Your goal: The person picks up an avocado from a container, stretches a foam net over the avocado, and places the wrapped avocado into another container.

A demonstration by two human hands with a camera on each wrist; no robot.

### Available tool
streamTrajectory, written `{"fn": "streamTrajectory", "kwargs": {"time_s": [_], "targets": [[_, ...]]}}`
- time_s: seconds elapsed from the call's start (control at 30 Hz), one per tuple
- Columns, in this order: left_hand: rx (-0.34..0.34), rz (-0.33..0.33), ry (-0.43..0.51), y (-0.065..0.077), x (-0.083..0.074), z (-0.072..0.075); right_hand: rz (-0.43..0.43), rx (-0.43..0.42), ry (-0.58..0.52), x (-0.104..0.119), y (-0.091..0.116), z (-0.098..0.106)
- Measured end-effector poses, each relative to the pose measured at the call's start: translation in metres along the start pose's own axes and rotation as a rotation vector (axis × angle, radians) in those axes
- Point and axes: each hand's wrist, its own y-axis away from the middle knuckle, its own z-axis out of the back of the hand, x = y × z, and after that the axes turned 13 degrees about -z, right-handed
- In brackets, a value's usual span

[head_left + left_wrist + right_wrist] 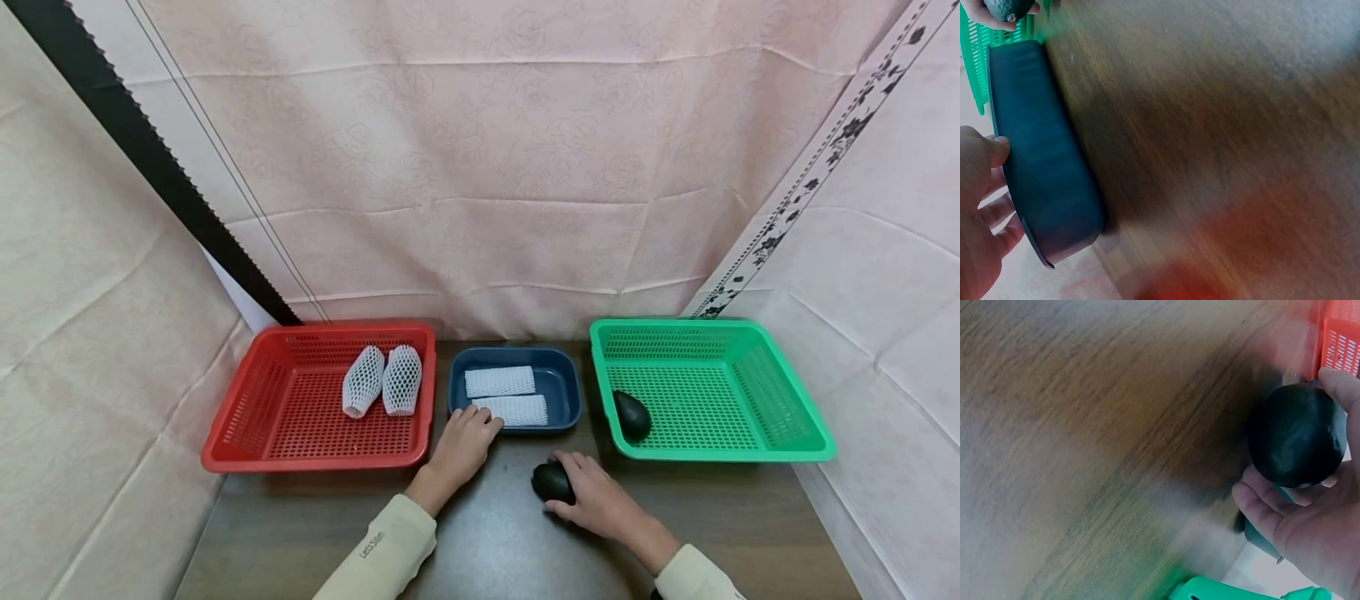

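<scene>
At lower centre, the right grip point(597, 500) clasps the avocado point(552, 483) between thumb and fingers (left grip point(463, 444), at the blue tray point(561, 407): hold unclear).

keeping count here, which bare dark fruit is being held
The dark fruit in the right hand, outside the green basket; the other one lies inside that basket, untouched.

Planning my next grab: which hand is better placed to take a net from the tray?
Left, probably: the left hand is at the tray by the near net, while the right hand grips an avocado.
</scene>
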Motion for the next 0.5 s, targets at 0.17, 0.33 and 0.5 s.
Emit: {"fn": "streamTrajectory", "kwargs": {"time_s": [0.17, 0.33, 0.5], "targets": [[0.002, 0.004, 0.003, 0.0004, 0.0003, 0.0004, 0.024, -0.003, 0.005, 0.0002, 0.0012, -0.0004], [0.003, 0.003, 0.003, 0.0005, 0.0004, 0.0002, 0.048, -0.011, 0.015, 0.0006, 0.0019, -0.0016], [-0.011, 0.0, -0.002, 0.0006, 0.0005, 0.0, 0.05, -0.008, 0.009, 0.0024, 0.0027, -0.0022]]}}
